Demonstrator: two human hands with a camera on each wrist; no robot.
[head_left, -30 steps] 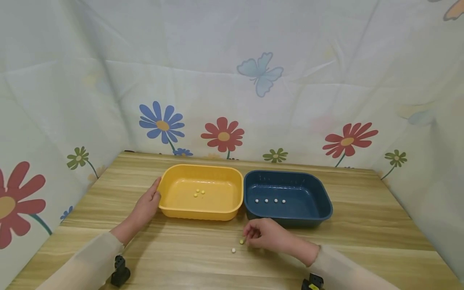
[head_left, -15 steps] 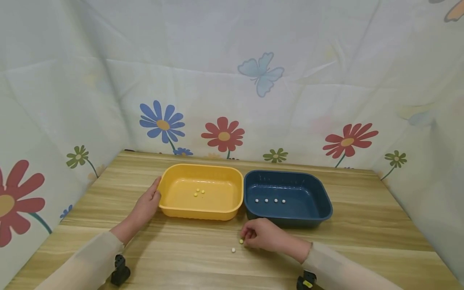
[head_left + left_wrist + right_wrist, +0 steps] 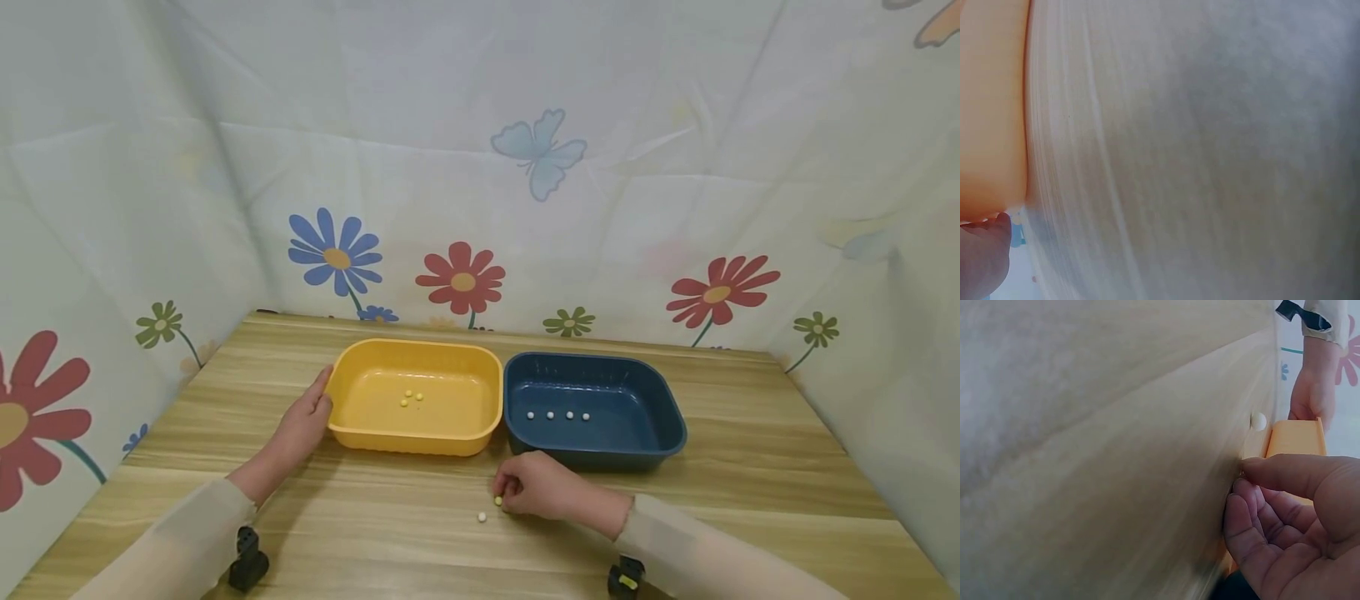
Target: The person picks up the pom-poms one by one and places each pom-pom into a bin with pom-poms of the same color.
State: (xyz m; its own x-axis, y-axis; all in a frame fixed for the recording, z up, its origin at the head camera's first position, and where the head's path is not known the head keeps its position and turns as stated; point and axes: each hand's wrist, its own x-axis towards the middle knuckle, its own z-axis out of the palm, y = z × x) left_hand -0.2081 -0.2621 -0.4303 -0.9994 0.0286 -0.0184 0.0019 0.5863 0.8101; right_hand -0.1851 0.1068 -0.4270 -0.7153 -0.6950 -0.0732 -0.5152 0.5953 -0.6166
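My left hand (image 3: 303, 421) rests against the left end of the yellow plastic basin (image 3: 416, 444), fingers straight along its wall; in the left wrist view my thumb (image 3: 988, 253) shows at the basin's corner. On the wooden table, my right hand (image 3: 538, 486) has curled fingers, thumb and index fingertip at a small yellow ball (image 3: 498, 501). The right wrist view shows those tips nearly together, hiding the ball. A small white ball (image 3: 482, 517) lies just left and nearer. Several white balls (image 3: 551, 415) line the navy basin (image 3: 600, 460); three yellow balls (image 3: 419, 397) sit in the yellow one.
Both basins stand side by side on the wooden table (image 3: 405, 533), the navy one on the right, just beyond my right hand. A flower-printed white curtain (image 3: 615, 217) hangs behind the table and along both sides.
My right hand has shifted slightly left, its fingertips closing in around the yellow ball. The left hand, basins and other balls have stayed in place.
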